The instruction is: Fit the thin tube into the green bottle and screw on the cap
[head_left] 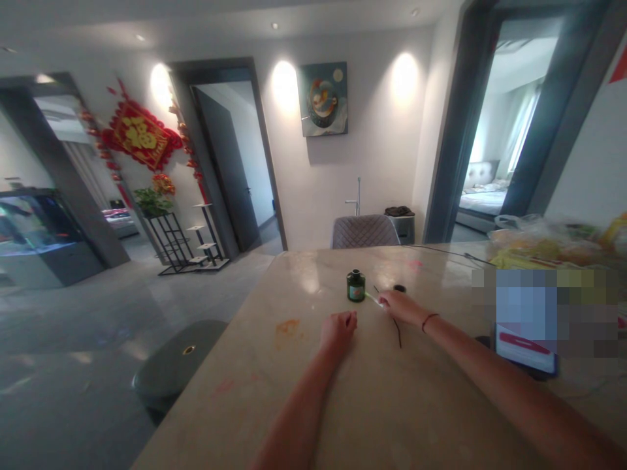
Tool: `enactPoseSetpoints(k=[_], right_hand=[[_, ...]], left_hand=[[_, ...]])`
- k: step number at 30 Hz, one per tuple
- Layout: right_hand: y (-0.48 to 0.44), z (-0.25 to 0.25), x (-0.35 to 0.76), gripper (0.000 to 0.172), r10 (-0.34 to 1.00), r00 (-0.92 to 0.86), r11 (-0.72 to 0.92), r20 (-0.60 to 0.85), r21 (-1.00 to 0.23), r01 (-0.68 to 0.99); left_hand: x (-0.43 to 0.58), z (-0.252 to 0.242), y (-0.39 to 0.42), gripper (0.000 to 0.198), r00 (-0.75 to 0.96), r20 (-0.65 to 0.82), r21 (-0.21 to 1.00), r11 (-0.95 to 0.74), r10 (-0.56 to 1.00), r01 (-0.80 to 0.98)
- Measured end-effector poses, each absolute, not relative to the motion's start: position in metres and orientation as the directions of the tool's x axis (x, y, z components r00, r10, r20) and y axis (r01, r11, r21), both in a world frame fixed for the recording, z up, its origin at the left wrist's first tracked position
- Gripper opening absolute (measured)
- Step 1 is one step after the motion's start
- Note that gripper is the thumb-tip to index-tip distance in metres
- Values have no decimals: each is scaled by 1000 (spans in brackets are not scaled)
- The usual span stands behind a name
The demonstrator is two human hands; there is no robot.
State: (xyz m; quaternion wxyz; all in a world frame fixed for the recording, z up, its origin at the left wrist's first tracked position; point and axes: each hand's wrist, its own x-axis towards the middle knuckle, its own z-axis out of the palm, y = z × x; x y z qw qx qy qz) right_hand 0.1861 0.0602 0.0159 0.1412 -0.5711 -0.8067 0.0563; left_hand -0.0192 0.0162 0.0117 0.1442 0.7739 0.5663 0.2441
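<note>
A small dark green glass bottle (356,287) with a pale label stands upright on the table, its mouth uncovered. To its right, my right hand (394,305) pinches a thin pale green-white stick (373,299), whose far end reaches close to the bottle's side; whether it touches is unclear. A thin dark stick (398,333) passes beneath or beside that hand, partly hidden. Just behind the fingers lies a small black cap (400,288). My left hand (339,328) rests on the table in front of the bottle, fingers curled closed, with nothing visible in them.
The pale stone table (274,391) has an orange stain (288,328) at left. A phone-like screen (524,349) stands at right, near plastic bags (543,241). A cable (445,252) runs along the far edge. A quilted chair (366,232) stands beyond, a green stool (181,359) at left.
</note>
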Motion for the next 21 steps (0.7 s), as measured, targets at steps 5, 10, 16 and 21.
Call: enactPoseSetpoints(k=[5,10,16,21], right_hand=[[60,11,177,36,941,-213,258,263,-153,954],[64,11,177,31,940,-238,269,244,-101,958],[68,25,192,23,929,-117,145,350,-56,988],[84,25,214,29,986,56,-21,158,-219,975]], left_hand=[[-19,13,16,46,234,209,498,-309,950,810],[-19,12,17,46,238,213,489,-315,947,814],[-20,10,18,46,237,209,482,-311,949,819],[-19,10,18,47,235,219,476,-314,947,821]])
